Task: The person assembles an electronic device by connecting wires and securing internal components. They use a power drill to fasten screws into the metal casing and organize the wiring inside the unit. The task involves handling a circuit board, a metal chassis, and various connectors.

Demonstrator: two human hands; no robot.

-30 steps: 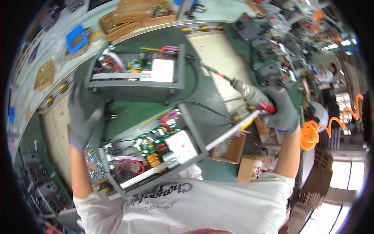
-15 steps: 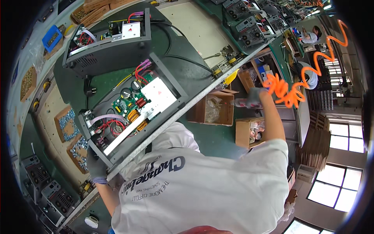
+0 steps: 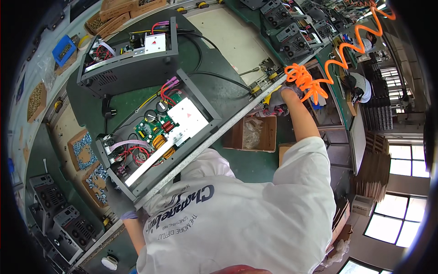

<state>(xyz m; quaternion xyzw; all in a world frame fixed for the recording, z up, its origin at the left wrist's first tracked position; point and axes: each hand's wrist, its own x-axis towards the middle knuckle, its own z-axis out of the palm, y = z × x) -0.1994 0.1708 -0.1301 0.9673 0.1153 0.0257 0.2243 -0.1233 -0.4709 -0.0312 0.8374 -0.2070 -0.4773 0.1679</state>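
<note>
An open machine chassis (image 3: 157, 176) of dark grey metal lies along the bench's near edge. Inside it are a green circuit board (image 3: 148, 125), a white plate (image 3: 187, 121), copper coils and red wires. My left hand (image 3: 121, 201), grey-gloved, is against the chassis's left end beside a carton of screws (image 3: 96, 182); its fingers are mostly hidden. Out to the right, my right hand (image 3: 276, 102), also gloved, is closed around an air screwdriver (image 3: 262, 111), partly hidden by the hand. An orange coiled hose (image 3: 315, 86) hangs next to that hand.
A second open chassis (image 3: 127, 68) stands behind the first, with black cables (image 3: 223, 78) beside it. A blue bin (image 3: 64, 50) and small-parts cartons line the far left. Below the bench's right side sits a cardboard box (image 3: 232, 139). People work at the far right.
My right hand has swung left with the air screwdriver, closer to the bench edge, and the orange hose has shifted left with it. My left hand stays by the chassis's left end.
</note>
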